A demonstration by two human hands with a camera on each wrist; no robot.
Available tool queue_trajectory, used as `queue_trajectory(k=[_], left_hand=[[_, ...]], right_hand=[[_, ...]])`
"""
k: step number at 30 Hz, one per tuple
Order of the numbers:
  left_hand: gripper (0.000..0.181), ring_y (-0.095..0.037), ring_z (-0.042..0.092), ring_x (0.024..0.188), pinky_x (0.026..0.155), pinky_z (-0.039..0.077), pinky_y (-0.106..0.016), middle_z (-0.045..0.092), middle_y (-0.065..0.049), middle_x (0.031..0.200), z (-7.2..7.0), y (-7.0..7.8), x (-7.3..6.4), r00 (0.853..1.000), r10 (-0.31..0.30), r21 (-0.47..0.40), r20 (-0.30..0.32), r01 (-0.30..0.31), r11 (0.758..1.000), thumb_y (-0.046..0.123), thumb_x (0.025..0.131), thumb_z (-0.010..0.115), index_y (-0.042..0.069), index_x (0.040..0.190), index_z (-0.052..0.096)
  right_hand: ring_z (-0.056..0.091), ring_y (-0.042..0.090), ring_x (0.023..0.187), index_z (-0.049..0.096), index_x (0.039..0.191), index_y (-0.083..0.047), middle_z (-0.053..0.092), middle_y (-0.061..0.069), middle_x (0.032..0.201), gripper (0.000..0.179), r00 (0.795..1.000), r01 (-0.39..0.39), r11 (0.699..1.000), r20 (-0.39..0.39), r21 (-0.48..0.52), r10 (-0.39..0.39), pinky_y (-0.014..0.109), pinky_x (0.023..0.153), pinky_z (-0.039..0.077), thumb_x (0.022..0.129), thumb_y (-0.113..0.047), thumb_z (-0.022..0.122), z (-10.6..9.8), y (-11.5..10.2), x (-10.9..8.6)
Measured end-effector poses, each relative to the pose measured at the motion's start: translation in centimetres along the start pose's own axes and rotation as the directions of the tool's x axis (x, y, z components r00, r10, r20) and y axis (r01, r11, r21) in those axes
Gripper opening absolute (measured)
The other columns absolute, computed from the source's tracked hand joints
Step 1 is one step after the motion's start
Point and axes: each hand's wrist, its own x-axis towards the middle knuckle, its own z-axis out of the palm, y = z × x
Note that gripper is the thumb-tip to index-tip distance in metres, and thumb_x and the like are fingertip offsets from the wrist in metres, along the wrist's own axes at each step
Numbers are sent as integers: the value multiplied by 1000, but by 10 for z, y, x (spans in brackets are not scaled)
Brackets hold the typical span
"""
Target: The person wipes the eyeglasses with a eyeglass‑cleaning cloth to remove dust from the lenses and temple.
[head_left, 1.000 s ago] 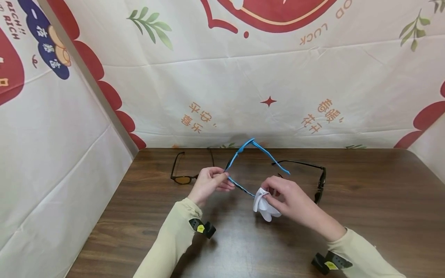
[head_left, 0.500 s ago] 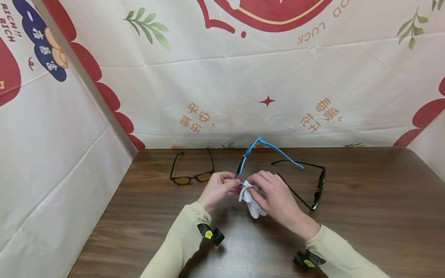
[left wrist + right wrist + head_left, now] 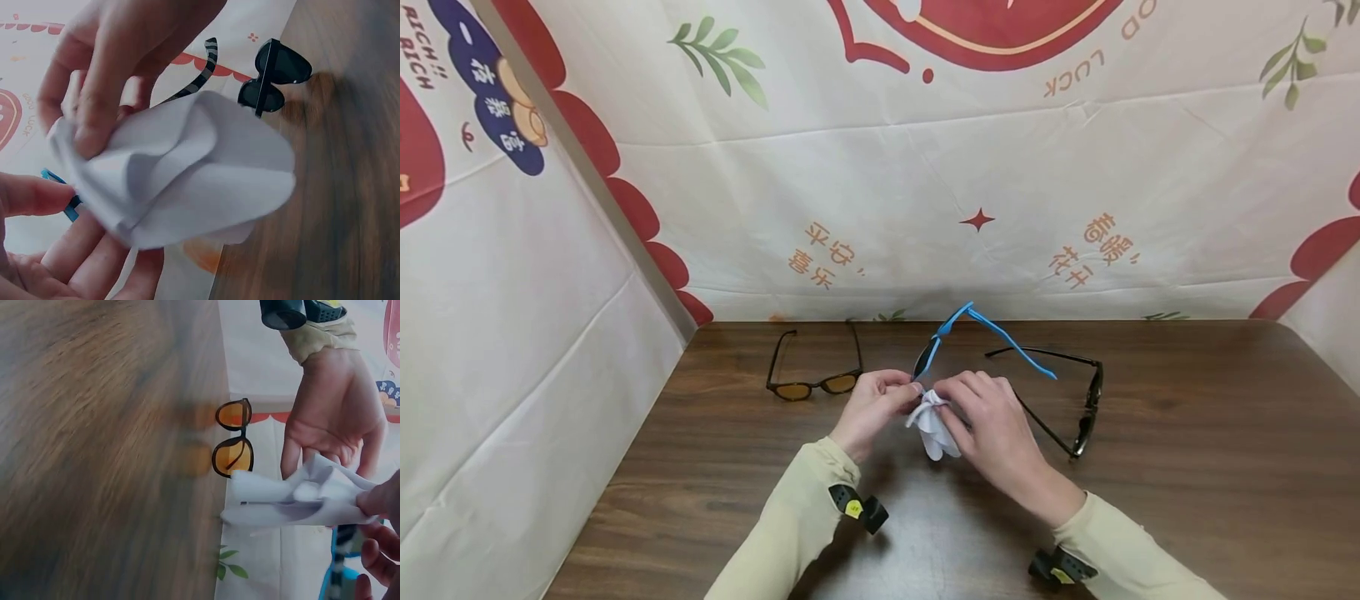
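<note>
In the head view my left hand (image 3: 872,408) pinches the blue-framed sunglasses (image 3: 1012,342) near one lens, holding them over the table with one temple arm reaching to the right. My right hand (image 3: 996,429) pinches a white cloth (image 3: 937,433) against the same end of the frame, close to the left fingertips. The cloth (image 3: 200,175) hangs in loose folds in the left wrist view and hides most of the frame there. Thumb and fingers of the right hand grip it from above. In the right wrist view the cloth (image 3: 294,503) spreads out in front of the left palm.
Sunglasses with amber lenses (image 3: 795,391) lie on the wooden table (image 3: 700,483) at the left. Black sunglasses (image 3: 1090,404) lie to the right, one arm passing behind the right hand. A printed white cloth backdrop (image 3: 895,208) rises behind the table's far edge.
My right hand has moved left with the cloth, up to the left hand. The blue sunglasses have shifted slightly right and turned. Over the last half second the cloth has moved slightly.
</note>
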Motion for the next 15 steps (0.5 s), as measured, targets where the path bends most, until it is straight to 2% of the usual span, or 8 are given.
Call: queue_trajectory(k=[4, 9, 12, 15], left_hand=[[21, -25, 70, 80, 86, 52, -40, 70, -19, 85, -6, 0, 0, 999, 33, -45, -1, -33, 998, 3, 91, 57, -13, 104, 57], [14, -35, 70, 83, 87, 52, -42, 70, -20, 82, -16, 3, -1, 997, 74, -52, -7, -74, 996, 0, 92, 55, -12, 99, 57], [13, -35, 69, 85, 87, 52, -42, 70, -20, 84, -21, 5, -2, 997, 75, -39, -15, -75, 996, 0, 92, 55, -10, 99, 58], [13, -30, 71, 83, 87, 52, -41, 71, -20, 85, -25, 7, -2, 998, 63, -26, -29, -64, 998, -1, 92, 55, -10, 100, 59]], right_hand=[[54, 19, 82, 66, 96, -12, 63, -3, 90, 17, 998, 53, 998, 43, -25, -52, 40, 70, 40, 81, -8, 74, -6, 6, -6], [51, 26, 91, 66, 96, -12, 60, 3, 96, 19, 991, 99, 995, 87, -20, -97, 45, 71, 39, 79, -8, 73, -16, 20, -16], [50, 29, 95, 66, 97, -11, 59, 7, 99, 16, 989, 105, 994, 111, -34, -101, 48, 75, 38, 82, -12, 70, -23, 28, -21], [49, 31, 96, 66, 96, -11, 59, 9, 100, 14, 988, 100, 993, 128, -64, -91, 49, 76, 37, 83, -15, 67, -31, 37, -23]])
